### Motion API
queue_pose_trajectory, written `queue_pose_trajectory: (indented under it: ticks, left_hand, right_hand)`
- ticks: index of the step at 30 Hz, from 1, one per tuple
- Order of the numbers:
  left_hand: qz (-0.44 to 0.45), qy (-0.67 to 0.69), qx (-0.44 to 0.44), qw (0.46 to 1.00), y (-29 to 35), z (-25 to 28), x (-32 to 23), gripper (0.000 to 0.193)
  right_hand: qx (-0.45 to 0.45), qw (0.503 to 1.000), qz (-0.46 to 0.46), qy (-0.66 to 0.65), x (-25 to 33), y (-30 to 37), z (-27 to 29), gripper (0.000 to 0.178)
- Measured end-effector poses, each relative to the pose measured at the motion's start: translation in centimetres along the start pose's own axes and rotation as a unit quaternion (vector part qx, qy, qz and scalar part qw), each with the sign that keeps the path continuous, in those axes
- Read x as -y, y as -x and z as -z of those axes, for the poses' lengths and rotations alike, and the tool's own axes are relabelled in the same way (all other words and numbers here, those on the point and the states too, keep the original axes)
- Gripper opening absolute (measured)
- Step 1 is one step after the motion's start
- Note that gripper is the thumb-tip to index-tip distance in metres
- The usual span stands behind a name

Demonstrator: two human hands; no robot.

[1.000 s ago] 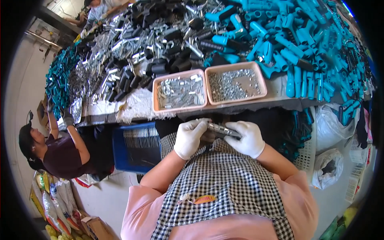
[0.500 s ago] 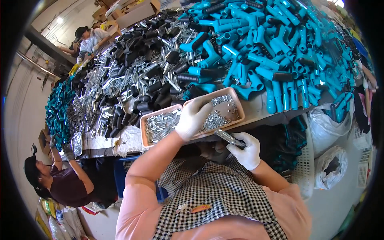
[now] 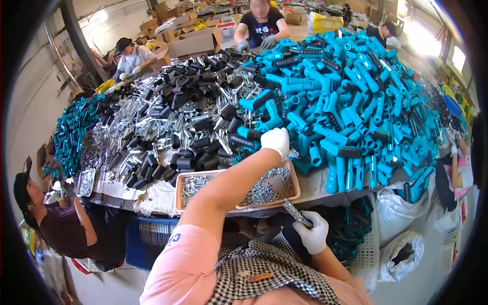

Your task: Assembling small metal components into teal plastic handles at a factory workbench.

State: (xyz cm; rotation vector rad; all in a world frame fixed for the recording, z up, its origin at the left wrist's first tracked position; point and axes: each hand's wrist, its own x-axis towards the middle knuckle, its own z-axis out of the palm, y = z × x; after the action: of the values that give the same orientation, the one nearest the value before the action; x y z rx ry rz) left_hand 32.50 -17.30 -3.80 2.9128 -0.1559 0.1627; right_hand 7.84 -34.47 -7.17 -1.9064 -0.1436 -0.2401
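My left hand (image 3: 276,142), in a white glove, reaches over the far edge of the parts trays to the front of the teal handle pile (image 3: 325,101). Its fingers are curled over and mostly hidden; a bit of shiny metal shows beside them, and I cannot make out what they grip. Nearer to me, my right hand (image 3: 312,233), also gloved, is closed around a silver metal shaft (image 3: 296,213) that points up and left. The right-hand tray (image 3: 297,191) holds small metal pieces, the left-hand tray (image 3: 179,195) metal pins, partly covered by my left forearm.
Black sleeves (image 3: 198,162) and loose metal shafts (image 3: 168,114) are heaped left of the teal handles. A white crate (image 3: 369,244) and a white sack (image 3: 406,203) stand at the right. Several other people work around the table, one person (image 3: 53,218) close at my left.
My left hand has moved from above the trays, farther away and right, to the teal pile's edge. My right hand still holds the shaft. The view has tilted up, showing more people.
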Motion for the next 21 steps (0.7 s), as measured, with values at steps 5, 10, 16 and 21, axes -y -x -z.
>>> queue_pose_trajectory:
  ticks: [5, 10, 16, 21]
  left_hand:
    - [-0.137, 0.099, -0.096, 0.981, 7.1, 9.6, 7.7, 0.036]
    - [-0.223, 0.29, 0.022, 0.93, 16.8, 13.8, 13.1, 0.033]
    - [-0.158, 0.25, 0.127, 0.947, 25.6, 15.4, 12.5, 0.042]
    - [-0.185, 0.189, 0.071, 0.962, 29.4, 16.4, 12.8, 0.041]
  right_hand:
    - [0.032, 0.999, -0.004, -0.011, 0.8, 0.0, -0.5, 0.032]
    - [0.077, 0.996, -0.008, -0.039, 1.9, 0.1, -1.3, 0.03]
    - [0.207, 0.973, 0.101, -0.019, 3.2, -0.3, -2.9, 0.031]
    - [0.305, 0.941, 0.149, -0.006, 4.5, -0.5, -3.9, 0.034]
